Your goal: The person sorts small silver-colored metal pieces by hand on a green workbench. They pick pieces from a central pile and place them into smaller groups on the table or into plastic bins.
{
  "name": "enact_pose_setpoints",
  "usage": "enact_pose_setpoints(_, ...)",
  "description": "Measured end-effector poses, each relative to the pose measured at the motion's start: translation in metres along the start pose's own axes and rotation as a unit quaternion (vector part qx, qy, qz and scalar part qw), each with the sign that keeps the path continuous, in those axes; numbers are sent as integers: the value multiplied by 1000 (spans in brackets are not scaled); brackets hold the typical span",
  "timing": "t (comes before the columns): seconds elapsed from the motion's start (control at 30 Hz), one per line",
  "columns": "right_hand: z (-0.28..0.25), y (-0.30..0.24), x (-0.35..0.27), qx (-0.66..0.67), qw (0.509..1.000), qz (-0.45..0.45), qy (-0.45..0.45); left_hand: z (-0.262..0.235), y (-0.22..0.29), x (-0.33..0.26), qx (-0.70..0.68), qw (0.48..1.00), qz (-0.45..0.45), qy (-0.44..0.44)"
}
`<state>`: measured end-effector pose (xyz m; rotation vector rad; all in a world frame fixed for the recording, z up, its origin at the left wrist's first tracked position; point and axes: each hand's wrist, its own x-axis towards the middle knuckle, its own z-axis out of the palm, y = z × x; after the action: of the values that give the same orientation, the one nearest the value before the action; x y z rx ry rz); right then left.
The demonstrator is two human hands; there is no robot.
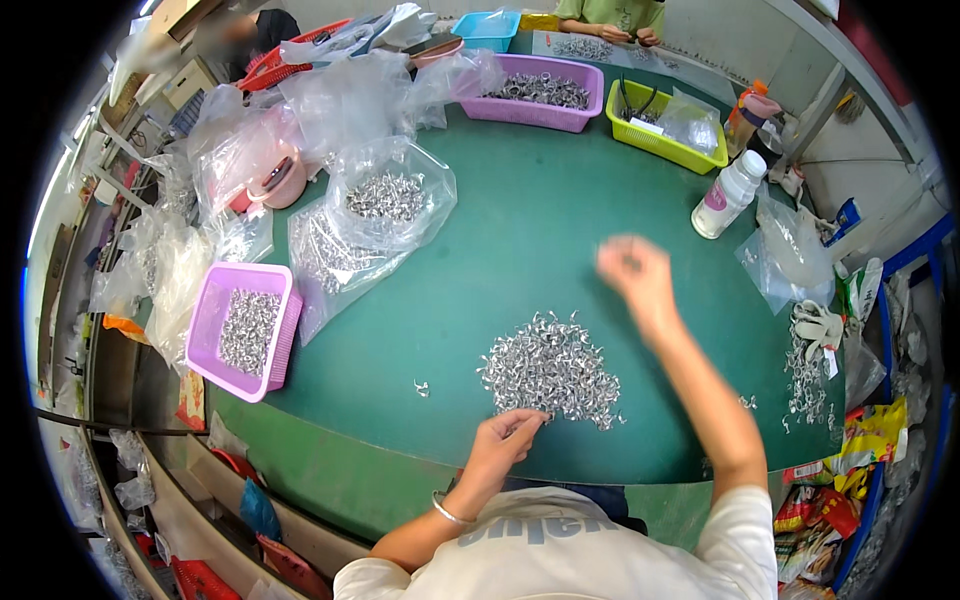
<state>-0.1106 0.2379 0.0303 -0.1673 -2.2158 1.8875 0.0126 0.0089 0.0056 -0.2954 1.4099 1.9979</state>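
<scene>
Silvery metal is filling much of the space in front of the hands: one large pile of small curved pieces point(555, 370), too many to count, is lying on the green worktop point(500, 230), just beyond the left hand point(503, 440) and nearer the person than the right hand point(638, 272). Thumb and forefinger of the left hand are pressing together at the pile's near edge; whether they are pinching a piece is too small to tell. Blurred, the right hand is hovering beyond the pile and to its right, fingers curling inward; I cannot tell if it is holding anything.

One small cluster point(421, 388) of a few pieces is lying near the left hand, to its left. Two purple baskets are holding more pieces: the near basket point(284, 345) is standing well left of the left hand, the far basket point(530, 115) well beyond both. One yellow-green basket point(668, 146) is standing beyond the right hand, one white bottle point(726, 198) beyond and to its right. One white glove point(818, 325) is lying well right of the right hand, touching scattered pieces.
</scene>
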Motion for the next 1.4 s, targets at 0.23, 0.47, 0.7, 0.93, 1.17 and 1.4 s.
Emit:
enact_pose_setpoints(0.23,18,8,111,0,999,-38,-9,-3,1,1,27,998,12,-50)
enact_pose_setpoints(0.47,-36,1,-39,-248,956,11,-154,-2,-11,6,183,976,111,-41)
enact_pose_setpoints(0.7,-59,26,-133,-330,938,-32,-98,37,-24,19,501,789,348,-71)
enact_pose_setpoints(0.93,-41,39,-136,-415,896,-156,-30,53,-38,32,626,696,341,-82)
enact_pose_setpoints(1.17,-48,48,-152,-391,909,-140,24,47,-30,23,562,754,339,-20)
enact_pose_setpoints(1.4,-40,44,-148,-416,900,-123,45,49,-32,20,549,766,333,-28)
